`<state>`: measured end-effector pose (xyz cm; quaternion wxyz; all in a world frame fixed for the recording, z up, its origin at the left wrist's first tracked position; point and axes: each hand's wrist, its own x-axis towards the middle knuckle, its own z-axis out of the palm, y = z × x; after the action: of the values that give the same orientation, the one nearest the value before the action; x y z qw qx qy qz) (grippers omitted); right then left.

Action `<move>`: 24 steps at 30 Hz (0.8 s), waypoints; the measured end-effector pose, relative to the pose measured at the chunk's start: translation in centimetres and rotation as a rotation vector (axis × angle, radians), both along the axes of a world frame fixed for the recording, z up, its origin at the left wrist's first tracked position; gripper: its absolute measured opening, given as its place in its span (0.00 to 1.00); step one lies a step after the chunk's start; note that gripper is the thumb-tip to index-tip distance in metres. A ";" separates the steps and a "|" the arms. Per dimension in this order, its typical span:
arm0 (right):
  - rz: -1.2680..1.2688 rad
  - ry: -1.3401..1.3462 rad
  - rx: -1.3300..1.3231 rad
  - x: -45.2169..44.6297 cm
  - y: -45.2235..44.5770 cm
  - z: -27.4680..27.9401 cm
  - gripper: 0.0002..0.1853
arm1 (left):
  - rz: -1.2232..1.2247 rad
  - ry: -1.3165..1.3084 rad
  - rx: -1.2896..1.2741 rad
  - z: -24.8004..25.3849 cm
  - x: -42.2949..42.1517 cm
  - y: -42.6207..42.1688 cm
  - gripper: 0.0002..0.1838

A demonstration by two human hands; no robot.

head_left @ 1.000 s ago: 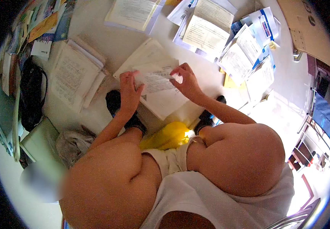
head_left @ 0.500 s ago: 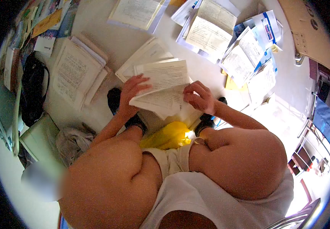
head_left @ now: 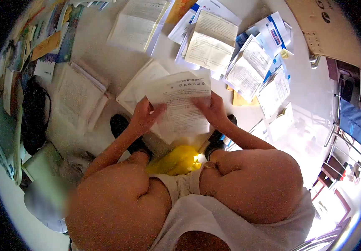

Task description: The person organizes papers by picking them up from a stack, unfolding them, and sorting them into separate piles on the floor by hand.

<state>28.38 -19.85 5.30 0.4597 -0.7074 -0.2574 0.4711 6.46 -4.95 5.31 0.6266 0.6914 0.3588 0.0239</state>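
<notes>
A printed sheet is held up between my two hands, its heading near the top. My left hand grips its left side, with the thumb over the paper. At the right side my right hand is closed on the same sheet, fingers partly over the print. Beneath and behind it lies a pale stack of papers on the floor, partly hidden by the sheet. Whether further pages are held along with the sheet cannot be made out.
Paper piles lie at left, top and upper right. A yellow bag sits between my feet. A black bag and books stand far left. A cardboard box is at the upper right.
Half a second ago the papers lay tilted under my left hand, with my right hand at their right edge. Now a sheet is raised and held by both hands. The view has shifted slightly.
</notes>
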 end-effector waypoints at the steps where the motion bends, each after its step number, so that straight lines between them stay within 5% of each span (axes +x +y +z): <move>1: -0.006 -0.006 0.008 0.7 0.2 -0.8 0.16 | 0.053 0.044 -0.117 0.7 0.9 0.5 0.16; 3: 0.033 -0.351 -0.044 3.0 1.1 -2.7 0.13 | 0.097 0.081 -0.227 -0.1 1.9 1.0 0.16; 6: -0.092 -0.596 -0.078 10.1 3.6 -5.1 0.09 | 0.160 -0.214 -0.392 -4.9 1.6 0.9 0.16; 10: -0.254 -0.612 0.069 20.5 6.4 -10.3 0.16 | 0.203 0.066 0.047 -6.3 -1.1 1.1 0.16; 12: -0.328 -0.558 0.073 22.7 7.6 -11.6 0.20 | 0.124 0.118 0.535 -8.8 -3.9 0.8 0.19; 14: -0.317 -0.569 -0.020 24.4 8.5 -12.5 0.24 | 0.165 0.144 0.577 -8.1 -4.7 0.1 0.23; 17: -0.236 -0.997 -0.024 25.8 8.6 -14.2 0.36 | 0.173 0.179 0.622 -6.8 -5.3 -0.6 0.30; 18: -0.206 -1.349 0.031 25.0 8.3 -13.0 0.34 | 0.141 0.186 0.616 -6.6 -5.3 -1.0 0.33; 20: -0.109 -1.314 0.014 21.0 8.2 -8.9 0.30 | 0.107 0.191 0.718 -6.7 -5.1 -1.7 0.36; 24: 0.246 -0.592 0.146 9.0 6.7 -7.6 0.25 | -0.010 0.250 0.758 -7.6 -5.4 -1.7 0.41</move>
<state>37.39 -13.12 -2.32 0.3541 -0.7423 -0.4967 0.2773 1.10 -6.62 -2.32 0.2789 0.8730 0.3946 0.0671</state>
